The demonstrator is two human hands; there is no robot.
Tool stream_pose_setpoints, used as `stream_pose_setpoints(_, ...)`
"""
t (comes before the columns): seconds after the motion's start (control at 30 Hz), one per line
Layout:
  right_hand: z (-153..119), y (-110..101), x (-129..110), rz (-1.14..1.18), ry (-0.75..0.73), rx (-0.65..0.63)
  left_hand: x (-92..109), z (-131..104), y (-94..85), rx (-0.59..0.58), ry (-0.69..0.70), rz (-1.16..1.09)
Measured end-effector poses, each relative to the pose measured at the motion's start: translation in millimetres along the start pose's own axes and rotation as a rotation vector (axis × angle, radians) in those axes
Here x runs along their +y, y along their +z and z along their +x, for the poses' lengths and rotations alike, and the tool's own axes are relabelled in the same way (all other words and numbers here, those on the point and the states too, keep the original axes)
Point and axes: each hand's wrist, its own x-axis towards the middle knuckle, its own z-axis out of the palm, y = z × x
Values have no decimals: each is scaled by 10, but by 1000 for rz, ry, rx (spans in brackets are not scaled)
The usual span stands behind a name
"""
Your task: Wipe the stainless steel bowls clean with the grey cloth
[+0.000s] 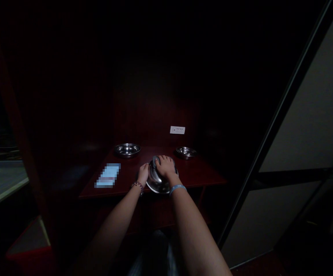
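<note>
A shiny steel bowl [155, 183] is at the table's front edge, tilted, and its rounded outer side seems to face me. Closed on the bowl's left rim is my left hand [143, 174], with a beaded bracelet at the wrist. My right hand [165, 166], above a light blue wristband, presses a grey cloth [155, 161] against the bowl's upper surface. The cloth is mostly covered by my palm and fingers. Whether the bowl touches the table cannot be made out.
On the dark red table [97, 191] a steel bowl [127, 150] stands back left and a smaller one [185, 152] back right. A blurred-out bright rectangle [108, 175] lies at left. A white socket [177, 130] is on the back wall. Dark panels flank both sides.
</note>
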Motion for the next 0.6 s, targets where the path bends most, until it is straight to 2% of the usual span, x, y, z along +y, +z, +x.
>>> stream_pose_setpoints(0.13, -6, -15, 54, 57, 44, 7, 25, -8, 7, 44, -74, 18)
stream_pose_setpoints(0.6, 3, 19, 230, 164, 103, 31, 80, -41, -13, 92, -82, -41)
